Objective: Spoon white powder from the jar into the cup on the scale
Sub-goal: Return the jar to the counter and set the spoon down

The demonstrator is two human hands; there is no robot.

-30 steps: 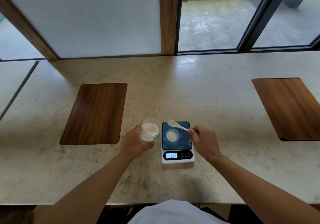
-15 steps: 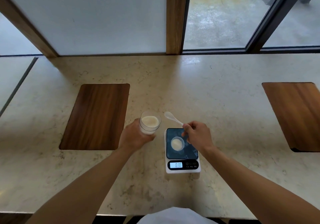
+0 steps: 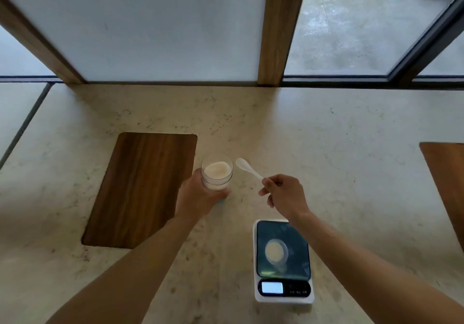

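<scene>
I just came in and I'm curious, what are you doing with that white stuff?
A person is measuring powder. The left hand holds a clear jar of white powder, and the right hand holds a white spoon just beside the jar's mouth. A small cup with some powder in it sits on the kitchen scale.

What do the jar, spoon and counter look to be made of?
Jar: clear glass or plastic, powder visible through its wall; which one is unclear. Spoon: white, smooth and glossy, likely plastic or ceramic. Counter: polished beige stone or stone-look slab with veining, with dark wood-grain panels set in it.
</scene>
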